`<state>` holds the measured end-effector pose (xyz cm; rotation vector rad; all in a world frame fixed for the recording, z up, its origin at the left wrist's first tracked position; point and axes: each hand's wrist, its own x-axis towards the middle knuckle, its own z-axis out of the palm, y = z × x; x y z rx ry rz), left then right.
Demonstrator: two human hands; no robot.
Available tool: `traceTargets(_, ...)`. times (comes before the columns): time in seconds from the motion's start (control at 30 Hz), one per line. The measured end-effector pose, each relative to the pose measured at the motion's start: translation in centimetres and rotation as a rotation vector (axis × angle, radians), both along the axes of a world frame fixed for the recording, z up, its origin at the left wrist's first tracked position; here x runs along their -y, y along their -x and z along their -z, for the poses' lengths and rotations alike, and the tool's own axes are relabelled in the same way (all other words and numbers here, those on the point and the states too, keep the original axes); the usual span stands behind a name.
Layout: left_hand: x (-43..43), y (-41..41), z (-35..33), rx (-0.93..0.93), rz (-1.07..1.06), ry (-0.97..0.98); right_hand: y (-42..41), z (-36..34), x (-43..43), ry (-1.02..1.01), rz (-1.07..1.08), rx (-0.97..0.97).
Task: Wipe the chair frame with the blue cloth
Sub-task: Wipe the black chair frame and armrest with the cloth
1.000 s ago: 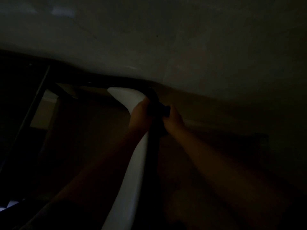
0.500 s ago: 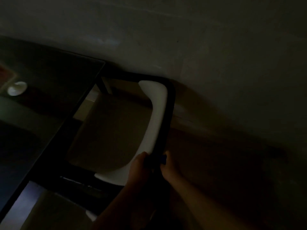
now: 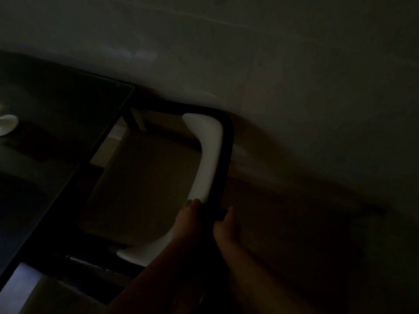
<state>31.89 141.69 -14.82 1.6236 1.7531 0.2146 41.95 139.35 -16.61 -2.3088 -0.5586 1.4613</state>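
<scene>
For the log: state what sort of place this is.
Probably a dim room at home, perhaps a dining corner: a chair with a dark frame stands by a glass-topped table, close to a plain wall.

Very dim light. Both bare forearms reach up and forward from the lower edge, converging at mid-frame. Left hand [image 3: 189,219]: fingers curled forward and closed in a grip, fingertips [image 3: 192,203] uppermost, wrist straight. Right hand [image 3: 225,226] just beside it, nearly touching: also closed in a grip, thumb raised along the near side, wrist bent slightly inward. Right forearm runs off toward the lower right; finer finger detail is lost in shadow.
</scene>
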Motion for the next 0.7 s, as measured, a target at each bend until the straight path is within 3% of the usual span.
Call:
traceTargets(0.1, -6.6, -3.0, 0.6, 0.029, 0.032, -0.051, -2.6, 0.0, -7.0, -0.104, 0.045, 0.016)
traceTargets(0.27, -19.1, -8.9, 2.9, 0.109, -0.01, -0.191, -7.7, 1.2, -20.2, -0.194, 0.021, 0.231)
traceTargets(0.4, -27.4, -11.8, 3.6, 0.059, -0.009, -0.229, -10.3, 2.0, -27.9, -0.244, -0.05, 0.354)
traceTargets(0.47, -29.5, -12.8, 3.7, 0.028, 0.053, -0.27, -11.4, 2.7, -29.5, -0.231, -0.01, 0.321)
traceTargets(0.6, -29.3, -12.7, 3.1, 0.008, 0.102, -0.28, -12.8, 2.9, -27.8, -0.24, 0.04, 0.076)
traceTargets(0.7, -29.0, -12.6, 2.6, 0.007, 0.114, -0.236, -13.5, 1.6, -25.5, -0.309, 0.033, 0.079)
